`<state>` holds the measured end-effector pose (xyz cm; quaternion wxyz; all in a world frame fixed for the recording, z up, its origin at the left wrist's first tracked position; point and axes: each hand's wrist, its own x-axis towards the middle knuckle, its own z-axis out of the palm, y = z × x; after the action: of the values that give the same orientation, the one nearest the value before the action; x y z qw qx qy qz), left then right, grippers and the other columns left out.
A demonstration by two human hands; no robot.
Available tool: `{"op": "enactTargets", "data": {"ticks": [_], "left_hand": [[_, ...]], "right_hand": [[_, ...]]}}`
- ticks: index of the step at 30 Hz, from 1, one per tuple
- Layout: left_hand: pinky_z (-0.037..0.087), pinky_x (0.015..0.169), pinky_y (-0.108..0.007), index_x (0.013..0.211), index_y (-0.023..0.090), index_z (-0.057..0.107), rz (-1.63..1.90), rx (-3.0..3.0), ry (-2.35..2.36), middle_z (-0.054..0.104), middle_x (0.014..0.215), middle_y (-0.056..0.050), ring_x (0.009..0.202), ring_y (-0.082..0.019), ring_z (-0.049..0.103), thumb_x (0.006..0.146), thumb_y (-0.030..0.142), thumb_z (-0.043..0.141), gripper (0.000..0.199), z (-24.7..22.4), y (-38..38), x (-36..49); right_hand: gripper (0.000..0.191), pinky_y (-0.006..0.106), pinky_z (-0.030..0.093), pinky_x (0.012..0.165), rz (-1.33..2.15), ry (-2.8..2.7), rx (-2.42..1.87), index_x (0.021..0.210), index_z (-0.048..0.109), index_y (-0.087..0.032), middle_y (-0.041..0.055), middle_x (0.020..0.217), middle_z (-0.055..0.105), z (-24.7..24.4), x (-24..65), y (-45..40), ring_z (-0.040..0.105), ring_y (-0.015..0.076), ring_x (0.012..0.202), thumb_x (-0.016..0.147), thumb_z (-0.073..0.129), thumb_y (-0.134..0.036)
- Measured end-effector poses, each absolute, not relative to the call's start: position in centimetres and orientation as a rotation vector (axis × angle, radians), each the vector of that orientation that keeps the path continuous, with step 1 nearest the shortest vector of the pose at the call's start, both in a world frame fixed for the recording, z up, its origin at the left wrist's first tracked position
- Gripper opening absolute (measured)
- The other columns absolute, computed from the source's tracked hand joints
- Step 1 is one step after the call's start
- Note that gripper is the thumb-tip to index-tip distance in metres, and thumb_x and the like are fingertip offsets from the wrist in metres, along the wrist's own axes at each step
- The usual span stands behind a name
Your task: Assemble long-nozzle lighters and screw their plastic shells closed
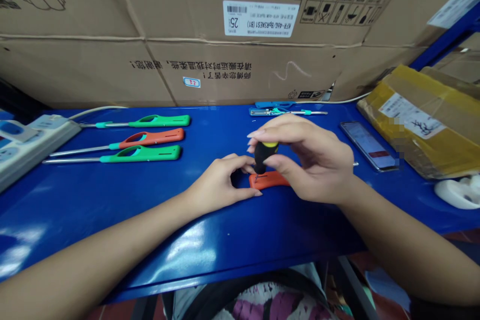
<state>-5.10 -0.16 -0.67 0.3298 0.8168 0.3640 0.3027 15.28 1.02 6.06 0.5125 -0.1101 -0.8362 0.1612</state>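
My right hand is closed round the black and yellow handle of a small screwdriver. Its thin shaft points down onto the butt end of an orange gas lighter lying flat on the blue table. With thumb and fingers on either side, my left hand grips that same end. Most of the lighter's front part is hidden under my right hand; only a bit of metal tip shows beyond it.
On the left lie two green lighters and an orange lighter, beside a white power strip. Behind my hands is a blue lighter with its innards exposed. A phone and a taped parcel sit right; cardboard walls the back.
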Motion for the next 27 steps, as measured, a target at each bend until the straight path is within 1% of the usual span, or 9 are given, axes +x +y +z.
{"op": "enactTargets", "data": {"ticks": [2, 4, 8, 10, 14, 17, 21, 24, 27], "left_hand": [[0.052, 0.095, -0.038, 0.116, 0.022, 0.068, 0.776, 2.131, 0.941, 0.076, 0.107, -0.004, 0.104, -0.024, 0.069, 0.076, 0.034, 0.085, 0.044, -0.6, -0.2, -5.1], [0.052, 0.095, -0.037, 0.114, 0.022, 0.069, 0.774, 2.135, 0.948, 0.076, 0.107, -0.004, 0.104, -0.024, 0.069, 0.076, 0.034, 0.086, 0.043, -0.5, -0.2, -5.1], [0.053, 0.09, -0.034, 0.106, 0.02, 0.068, 0.801, 2.157, 0.973, 0.077, 0.1, -0.001, 0.094, -0.021, 0.07, 0.075, 0.033, 0.086, 0.038, -0.5, -0.3, -5.1], [0.053, 0.089, -0.033, 0.107, 0.02, 0.068, 0.812, 2.16, 0.965, 0.077, 0.099, -0.001, 0.092, -0.02, 0.07, 0.075, 0.032, 0.086, 0.038, -0.7, -0.3, -5.1], [0.053, 0.09, -0.033, 0.108, 0.021, 0.069, 0.828, 2.167, 0.948, 0.077, 0.1, 0.0, 0.095, -0.021, 0.07, 0.075, 0.033, 0.086, 0.039, -0.9, -0.2, -5.0], [0.053, 0.09, -0.033, 0.109, 0.021, 0.069, 0.813, 2.169, 0.971, 0.077, 0.1, -0.001, 0.095, -0.021, 0.07, 0.075, 0.033, 0.086, 0.04, -0.8, -0.2, -5.0], [0.054, 0.087, -0.032, 0.11, 0.021, 0.068, 0.813, 2.162, 0.98, 0.077, 0.098, -0.001, 0.091, -0.02, 0.07, 0.074, 0.032, 0.087, 0.042, -0.6, -0.2, -5.0], [0.054, 0.088, -0.033, 0.109, 0.02, 0.068, 0.821, 2.147, 0.961, 0.076, 0.099, -0.001, 0.093, -0.02, 0.07, 0.075, 0.032, 0.087, 0.04, -0.7, -0.2, -5.1], [0.054, 0.091, -0.034, 0.113, 0.02, 0.068, 0.811, 2.12, 0.939, 0.075, 0.102, -0.003, 0.097, -0.021, 0.07, 0.075, 0.033, 0.086, 0.044, -0.8, -0.2, -5.1]], "right_hand": [[0.035, 0.038, 0.06, 0.073, 0.37, -1.961, -0.284, 0.118, 0.068, -0.025, 0.0047, 0.094, 0.071, 5.8, 15.3, 1.4, 0.067, 0.0213, 0.088, 0.084, 0.078, -0.024], [0.039, 0.038, 0.06, 0.072, 0.35, -1.934, -0.255, 0.116, 0.068, -0.026, 0.0039, 0.091, 0.07, 5.6, 15.4, 1.7, 0.066, 0.0214, 0.087, 0.08, 0.082, -0.025], [0.036, 0.044, 0.061, 0.085, 0.491, -1.983, -0.243, 0.125, 0.064, -0.021, 0.0096, 0.115, 0.071, 5.4, 15.6, 1.4, 0.068, 0.0237, 0.103, 0.09, 0.068, -0.017], [0.033, 0.043, 0.062, 0.087, 0.579, -1.974, -0.279, 0.126, 0.063, -0.02, 0.0106, 0.119, 0.07, 5.5, 15.6, 0.9, 0.069, 0.0234, 0.106, 0.094, 0.061, -0.014], [0.034, 0.033, 0.062, 0.073, 0.525, -1.9, -0.325, 0.116, 0.065, -0.025, 0.0035, 0.097, 0.069, 5.5, 15.3, 0.8, 0.067, 0.0183, 0.087, 0.085, 0.076, -0.019], [0.037, 0.033, 0.06, 0.071, 0.424, -1.922, -0.305, 0.114, 0.066, -0.028, 0.0018, 0.094, 0.069, 5.5, 15.2, 1.4, 0.063, 0.0178, 0.082, 0.081, 0.08, -0.018], [0.029, 0.043, 0.06, 0.086, 0.499, -1.97, -0.251, 0.116, 0.066, -0.026, 0.0056, 0.109, 0.07, 5.5, 15.4, 1.5, 0.067, 0.0222, 0.1, 0.089, 0.069, -0.017], [0.028, 0.044, 0.061, 0.089, 0.654, -1.969, -0.239, 0.121, 0.064, -0.022, 0.009, 0.118, 0.069, 5.6, 15.4, 0.9, 0.068, 0.0233, 0.11, 0.094, 0.058, -0.013], [0.027, 0.037, 0.062, 0.08, 0.649, -1.956, -0.246, 0.115, 0.064, -0.023, 0.0054, 0.104, 0.071, 5.7, 15.2, 0.5, 0.069, 0.0196, 0.095, 0.09, 0.068, -0.015]]}}
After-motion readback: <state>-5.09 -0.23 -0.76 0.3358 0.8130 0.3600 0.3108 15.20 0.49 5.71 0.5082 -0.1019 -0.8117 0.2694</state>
